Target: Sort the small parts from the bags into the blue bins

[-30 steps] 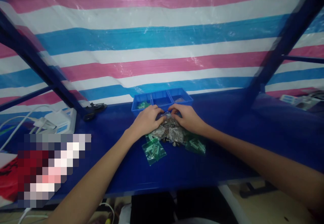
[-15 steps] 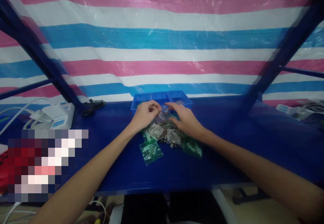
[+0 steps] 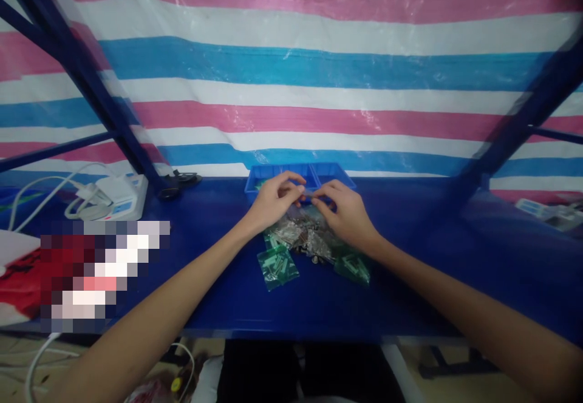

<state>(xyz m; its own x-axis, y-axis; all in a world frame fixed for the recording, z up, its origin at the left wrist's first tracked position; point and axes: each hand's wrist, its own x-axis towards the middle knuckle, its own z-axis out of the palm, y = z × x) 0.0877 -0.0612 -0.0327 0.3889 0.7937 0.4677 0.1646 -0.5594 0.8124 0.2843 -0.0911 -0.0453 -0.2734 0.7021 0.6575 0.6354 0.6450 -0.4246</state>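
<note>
My left hand [image 3: 279, 199] is closed in a pinch above the pile, at the near side of the blue tray. Facing it, my right hand [image 3: 340, 209] has its thumb and fingertips pinched together too. Between them hangs a clear plastic bag [image 3: 304, 211], its top edge at my fingertips and mostly hidden by them. Below lies a heap of clear bags of small metal parts [image 3: 319, 244], with a few loose pieces at its near edge. A green-tinted bag of screw-like parts [image 3: 277, 267] lies at the front left, another green bag [image 3: 353, 267] at the front right.
Behind my hands stands a blue divided tray [image 3: 334, 175] with green bags in its left part. A white power strip [image 3: 130, 196] with cables and a black item [image 3: 182, 178] are at left. Blue frame posts and a striped sheet [image 3: 291, 63] bound the table [image 3: 319, 312].
My right hand has closed from spread fingers into a pinch and come nearer to my left hand at the bag. The view has shifted slightly, moving the scene to the right.
</note>
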